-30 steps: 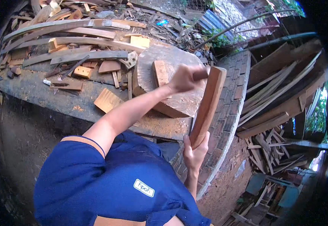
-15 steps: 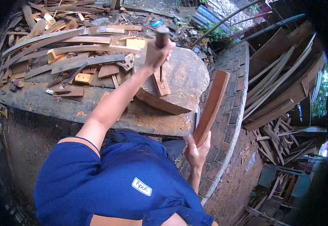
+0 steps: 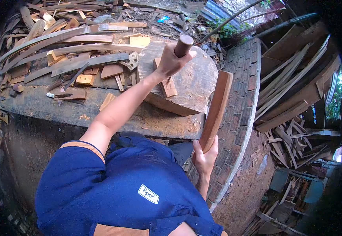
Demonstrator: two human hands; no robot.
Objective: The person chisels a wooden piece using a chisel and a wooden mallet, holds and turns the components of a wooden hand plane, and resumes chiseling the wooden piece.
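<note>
My left hand [image 3: 171,63] is wrapped around the round wooden handle of a chisel [image 3: 184,45], its flat top facing up. The chisel tilts over a small wooden block [image 3: 170,89]; my hand hides most of the blade, and I cannot tell if the tip touches. That block lies on a thick round wood stump [image 3: 198,78]. Lower right, my right hand [image 3: 205,157] is closed around the bottom end of a long squared wooden bar [image 3: 217,112]. The bar points up and away, beside the stump's right edge and apart from the chisel.
A dusty plank bench [image 3: 120,117] carries the stump. Curved wood strips [image 3: 76,51], offcuts [image 3: 85,80] and a dark metal rod [image 3: 76,76] lie to the left. A brick ledge [image 3: 237,106] runs along the right, with stacked curved boards [image 3: 285,78] beyond it.
My left hand has shifted right and slightly down, and the chisel handle now leans to the right. The bar in my right hand has moved a little left.
</note>
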